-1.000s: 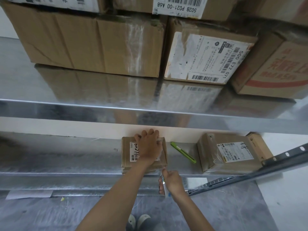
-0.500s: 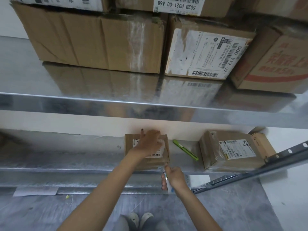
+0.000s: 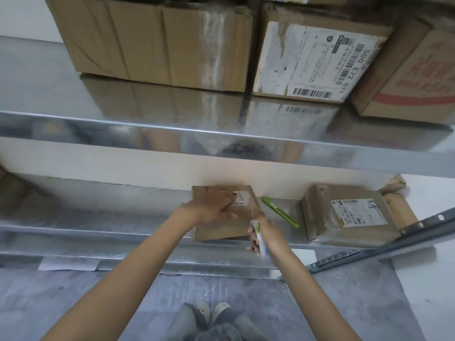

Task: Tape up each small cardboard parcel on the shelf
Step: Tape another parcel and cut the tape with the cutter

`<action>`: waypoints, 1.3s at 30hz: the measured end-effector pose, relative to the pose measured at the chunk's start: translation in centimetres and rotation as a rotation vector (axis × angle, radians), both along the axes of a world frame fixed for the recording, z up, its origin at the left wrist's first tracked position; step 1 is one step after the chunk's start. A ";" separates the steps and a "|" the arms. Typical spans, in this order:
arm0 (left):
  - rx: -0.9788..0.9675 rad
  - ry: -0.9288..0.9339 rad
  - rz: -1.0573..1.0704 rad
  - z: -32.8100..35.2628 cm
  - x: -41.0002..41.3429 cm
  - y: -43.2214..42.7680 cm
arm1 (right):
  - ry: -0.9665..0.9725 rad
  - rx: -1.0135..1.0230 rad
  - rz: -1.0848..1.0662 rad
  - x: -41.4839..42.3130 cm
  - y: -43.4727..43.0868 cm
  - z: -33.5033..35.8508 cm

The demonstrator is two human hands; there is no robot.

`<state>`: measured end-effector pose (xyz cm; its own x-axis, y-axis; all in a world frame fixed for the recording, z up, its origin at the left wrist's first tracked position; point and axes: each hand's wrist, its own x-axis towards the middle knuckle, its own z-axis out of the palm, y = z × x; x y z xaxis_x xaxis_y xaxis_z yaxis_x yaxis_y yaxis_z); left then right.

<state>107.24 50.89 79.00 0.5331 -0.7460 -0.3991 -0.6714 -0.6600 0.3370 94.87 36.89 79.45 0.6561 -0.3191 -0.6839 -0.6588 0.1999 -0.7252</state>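
— What are the hands doing?

— The left hand (image 3: 214, 207) lies flat on top of a small cardboard parcel (image 3: 216, 230), fingers straight and spread towards its white label. The right hand (image 3: 270, 233) is curled round a thin white-and-blue object (image 3: 261, 241) at the parcel's near right corner. It is too blurred to name.

— How many parcels?

— Two clear ones on the lower shelf (image 3: 98, 212): the one under the left hand, and a second labelled parcel (image 3: 349, 212) well apart to the right. A third brown box (image 3: 400, 212) sits behind that one, mostly hidden. One green utility knife (image 3: 280, 212) lies between the two parcels, just beside the right hand.

— And higher up?

— Three large cartons (image 3: 160, 40) on the upper shelf (image 3: 147, 104), all cut off by the frame's top or right edge. The label print is hard to read. Two shoes (image 3: 214, 312) show on the floor below.
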 end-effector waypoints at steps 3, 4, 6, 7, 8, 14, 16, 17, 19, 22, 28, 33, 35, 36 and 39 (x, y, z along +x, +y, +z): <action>-0.150 -0.053 0.112 1.3 -0.8 -0.5 | -0.031 0.077 0.077 0.2 -0.8 2.0; -0.155 -0.102 0.169 1.6 -1.1 -0.8 | -0.076 0.040 0.104 0.2 -1.0 2.3; -0.143 -0.249 0.275 1.2 -1.8 -1.3 | -0.187 -0.023 0.126 0.4 -1.1 3.2; -0.143 -0.371 0.285 0.4 -2.0 -1.5 | -0.224 -0.027 0.112 0.5 -1.1 3.6; -0.142 -0.471 0.269 -0.2 -2.2 -1.6 | -0.242 -0.018 0.093 0.6 -1.0 4.0; -0.209 -0.745 0.304 -2.1 -1.4 -1.7 | -0.236 -0.064 0.042 0.3 0.4 3.5; -0.207 -0.739 0.314 -2.0 -1.2 -1.8 | -0.214 -0.037 0.007 -0.6 0.2 3.0; -0.196 -0.716 0.318 -2.0 -1.0 -1.8 | -0.200 -0.044 0.002 -1.1 0.2 2.8; -0.178 -0.690 0.311 -1.9 -0.8 -1.9 | -0.176 -0.092 0.014 -2.3 0.2 2.4; -0.194 -0.663 0.291 -1.8 -0.7 -2.0 | -0.127 -0.159 0.043 -3.0 0.3 1.1; -0.248 -0.616 0.310 -1.5 -0.3 -1.9 | -0.016 -0.213 0.051 -2.1 0.2 -2.1; -0.272 -0.528 0.297 -0.8 0.6 -1.8 | 0.009 -0.230 0.054 -0.6 0.0 -2.8; -0.297 -0.465 0.284 -0.7 1.3 -1.5 | 0.007 -0.192 0.053 -0.3 0.0 -2.7; -0.300 -0.404 0.287 -0.9 1.6 -1.3 | 0.012 -0.166 0.053 -0.3 -0.1 -2.6; -0.184 -0.292 0.287 -0.7 2.2 -1.1 | 0.037 -0.107 0.062 -0.3 -0.1 -2.3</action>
